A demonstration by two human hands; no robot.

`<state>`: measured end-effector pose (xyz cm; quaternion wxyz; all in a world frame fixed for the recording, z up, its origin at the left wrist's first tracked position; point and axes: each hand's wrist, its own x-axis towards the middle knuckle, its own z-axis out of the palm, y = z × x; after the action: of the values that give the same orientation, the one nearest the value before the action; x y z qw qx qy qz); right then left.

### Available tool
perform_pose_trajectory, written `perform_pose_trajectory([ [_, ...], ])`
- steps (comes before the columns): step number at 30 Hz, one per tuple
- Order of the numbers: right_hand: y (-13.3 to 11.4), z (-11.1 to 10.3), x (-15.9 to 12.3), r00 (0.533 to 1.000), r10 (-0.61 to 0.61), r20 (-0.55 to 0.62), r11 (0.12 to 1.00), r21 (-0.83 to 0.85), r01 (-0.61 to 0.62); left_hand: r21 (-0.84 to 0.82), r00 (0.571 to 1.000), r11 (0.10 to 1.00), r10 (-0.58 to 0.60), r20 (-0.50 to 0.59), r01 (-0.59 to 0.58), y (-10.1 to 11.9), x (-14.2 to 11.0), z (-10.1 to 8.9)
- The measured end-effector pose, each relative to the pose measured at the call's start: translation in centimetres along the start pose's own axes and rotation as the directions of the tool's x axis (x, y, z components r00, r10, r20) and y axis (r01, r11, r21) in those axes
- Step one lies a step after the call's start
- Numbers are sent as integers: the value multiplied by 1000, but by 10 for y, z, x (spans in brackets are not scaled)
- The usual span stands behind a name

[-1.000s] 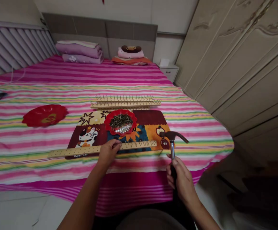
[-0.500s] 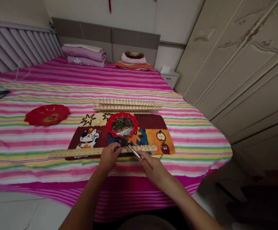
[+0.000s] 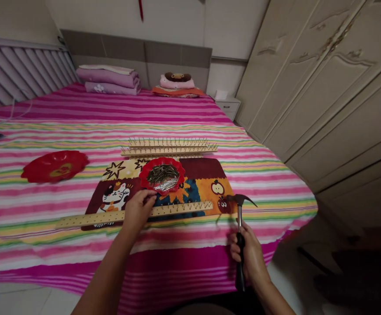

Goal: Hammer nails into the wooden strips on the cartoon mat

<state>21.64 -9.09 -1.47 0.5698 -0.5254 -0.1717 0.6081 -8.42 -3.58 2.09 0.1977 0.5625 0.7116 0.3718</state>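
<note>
The right hand (image 3: 247, 248) wraps the hammer (image 3: 240, 236). The left hand (image 3: 138, 210) overlaps the wooden strip (image 3: 108, 217); its grip I cannot tell.

The near strip (image 3: 95, 218) and the far strips (image 3: 170, 152) are smooth, matt wood. At right, the hammer (image 3: 239, 214) has a dull metal head, a shiny metal shank and a dark, smooth grip. The bowl (image 3: 143, 177) and the dish (image 3: 36, 169) at left look like glossy plastic; metal nails (image 3: 162, 175) glint in the bowl. The bedspread (image 3: 269, 186) is lightly wrinkled cloth.
</note>
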Motion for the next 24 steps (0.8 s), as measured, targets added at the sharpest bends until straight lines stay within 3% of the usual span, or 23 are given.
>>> perform_pose_trajectory([
  [2, 12, -10, 6, 1000, 15, 8, 998, 58, -15, 118, 996, 989, 86, 6, -86, 7, 17, 3],
  [4, 20, -14, 9, 1000, 17, 7, 997, 80, -18, 220, 988, 964, 132, 81, -146, 14, 36, 11],
  [9, 24, -16, 14, 1000, 29, 10, 998, 63, -30, 427, 964, 880, 106, 244, -205, 24, 67, 36],
  [15, 23, -17, 16, 999, 48, 25, 995, 81, -50, 444, 872, 780, 255, 418, -441, 24, 80, 42],
  [19, 24, -17, 17, 998, 52, 25, 994, 94, -54, 392, 816, 759, 306, 490, -520, 24, 87, 42],
  [21, 24, -17, 17, 998, 50, 36, 993, 104, -53, 319, 825, 806, 329, 460, -499, 24, 88, 40],
  [24, 23, -17, 17, 997, 51, 56, 992, 111, -57, 182, 918, 916, 310, 247, -359, 24, 80, 29],
])
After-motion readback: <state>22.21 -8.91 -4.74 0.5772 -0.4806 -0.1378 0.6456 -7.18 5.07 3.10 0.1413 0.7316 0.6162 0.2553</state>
